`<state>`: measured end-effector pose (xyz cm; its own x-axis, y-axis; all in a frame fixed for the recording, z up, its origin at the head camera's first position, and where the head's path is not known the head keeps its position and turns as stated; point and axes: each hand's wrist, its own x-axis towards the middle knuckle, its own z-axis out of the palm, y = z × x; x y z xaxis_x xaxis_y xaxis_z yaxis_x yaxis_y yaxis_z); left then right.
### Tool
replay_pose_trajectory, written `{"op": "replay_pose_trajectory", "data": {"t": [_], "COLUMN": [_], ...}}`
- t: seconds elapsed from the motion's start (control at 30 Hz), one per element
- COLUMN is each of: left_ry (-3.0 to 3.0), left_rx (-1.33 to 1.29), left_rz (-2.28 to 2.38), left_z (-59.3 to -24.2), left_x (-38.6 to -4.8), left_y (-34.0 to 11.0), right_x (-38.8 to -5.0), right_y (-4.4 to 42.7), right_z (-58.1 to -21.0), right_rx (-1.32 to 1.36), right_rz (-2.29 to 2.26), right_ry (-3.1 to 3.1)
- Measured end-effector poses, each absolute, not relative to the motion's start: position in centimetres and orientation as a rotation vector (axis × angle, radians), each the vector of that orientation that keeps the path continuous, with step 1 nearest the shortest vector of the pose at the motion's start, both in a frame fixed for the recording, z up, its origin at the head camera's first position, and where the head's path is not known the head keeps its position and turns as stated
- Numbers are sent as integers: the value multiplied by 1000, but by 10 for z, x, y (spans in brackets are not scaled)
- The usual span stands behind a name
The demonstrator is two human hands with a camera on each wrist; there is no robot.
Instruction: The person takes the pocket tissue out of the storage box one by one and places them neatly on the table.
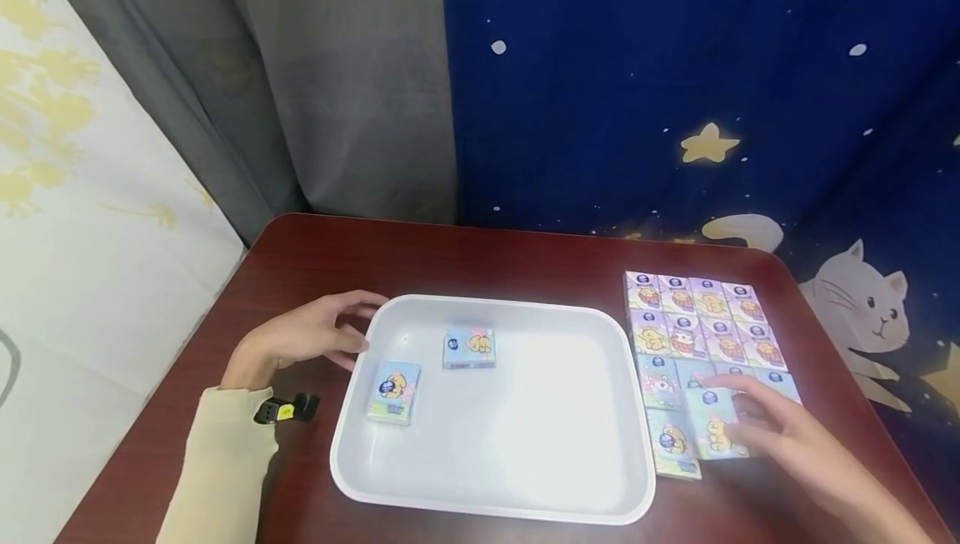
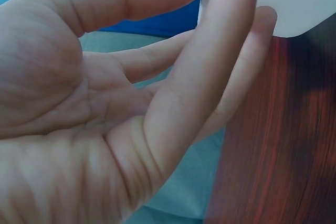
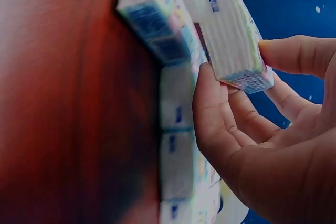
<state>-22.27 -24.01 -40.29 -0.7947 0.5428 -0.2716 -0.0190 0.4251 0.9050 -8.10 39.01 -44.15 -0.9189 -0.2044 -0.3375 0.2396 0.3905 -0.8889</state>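
Observation:
Between the thumb and fingers of my right hand point(image 1: 772, 419) is a pocket tissue pack point(image 3: 231, 35), pinched by its sides. In the head view this pack is tilted above the front of a block of similar packs. One tissue pack point(image 1: 677, 444) lies just left of it, close to the tray's right wall. My left hand point(image 1: 318, 329) touches the left rim of a white tray point(image 1: 495, 508), its fingers loosely bent. Inside the tray are two blue tissue packs, one upright to my view point(image 1: 394, 394) and another turned sideways point(image 1: 469, 348).
Rows of pink and purple tissue packs point(image 1: 701, 319) lie right of the tray, with blue ones in front. Everything stands on a dark red wooden table point(image 1: 480, 261). Behind it hang a grey curtain point(image 1: 360, 94) and a blue star-patterned curtain point(image 1: 600, 111).

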Motion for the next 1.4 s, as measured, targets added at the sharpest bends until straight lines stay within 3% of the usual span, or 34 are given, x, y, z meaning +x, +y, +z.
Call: {"op": "replay_pose_trajectory", "data": {"t": [0.5, 0.97, 1.4], "left_ry": [2158, 2152, 2167], "left_rx": [455, 459, 428], "left_rz": [1385, 1380, 1359], "left_z": [-404, -402, -399], "left_x": [-217, -218, -220], "left_y": [-248, -245, -238], "right_x": [-72, -67, -96], "right_y": [387, 375, 338], "right_z": [-457, -460, -414], "right_rx": [244, 194, 84], "right_rz": [-1306, -978, -813], "right_ry": [2362, 2692, 2857]}}
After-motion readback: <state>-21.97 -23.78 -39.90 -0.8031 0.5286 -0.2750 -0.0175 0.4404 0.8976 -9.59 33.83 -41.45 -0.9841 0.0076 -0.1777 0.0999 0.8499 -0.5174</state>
